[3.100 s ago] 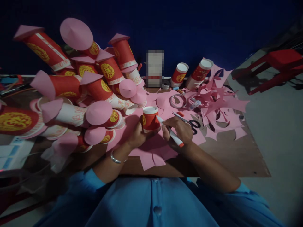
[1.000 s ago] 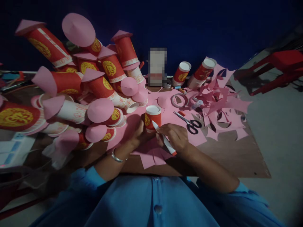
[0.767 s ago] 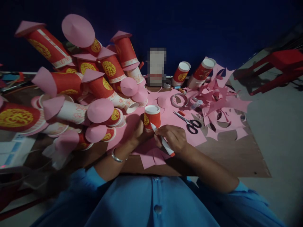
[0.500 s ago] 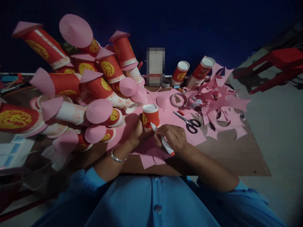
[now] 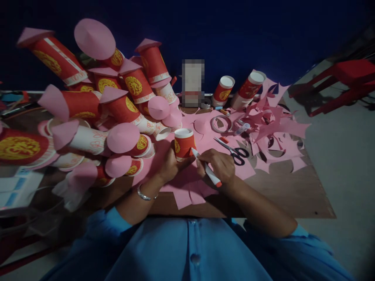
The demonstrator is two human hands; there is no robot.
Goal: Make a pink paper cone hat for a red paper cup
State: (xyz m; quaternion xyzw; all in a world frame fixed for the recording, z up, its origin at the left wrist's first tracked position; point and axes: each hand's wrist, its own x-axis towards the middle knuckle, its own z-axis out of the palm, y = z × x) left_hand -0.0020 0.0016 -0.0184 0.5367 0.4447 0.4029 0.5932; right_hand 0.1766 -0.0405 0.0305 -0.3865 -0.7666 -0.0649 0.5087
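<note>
My left hand [image 5: 170, 164] is closed around the lower part of a red paper cup [image 5: 185, 146] with a yellow emblem and a white rim on top. The cup stands upright just above the pink paper sheets [image 5: 187, 187]. Between the fingers of my right hand [image 5: 218, 166] is a white marker [image 5: 210, 171] with a red end. Its tip is at the cup's right side; whether it touches cannot be made out. To the right of the hand lie black-handled scissors [image 5: 234, 152] on the paper.
Red and white paper cups with pink cone tops [image 5: 123, 137] crowd the left. Pink paper offcuts [image 5: 272, 121] heap on the right, near a tape roll [image 5: 222, 124]. Two cup pieces [image 5: 223, 91] stand at the back. A red stool [image 5: 345, 84] is beyond the table [image 5: 293, 195].
The cup has moved slightly left and turned in my left hand, so its emblem sits nearer the left edge. My right hand and the marker have shifted a little right.
</note>
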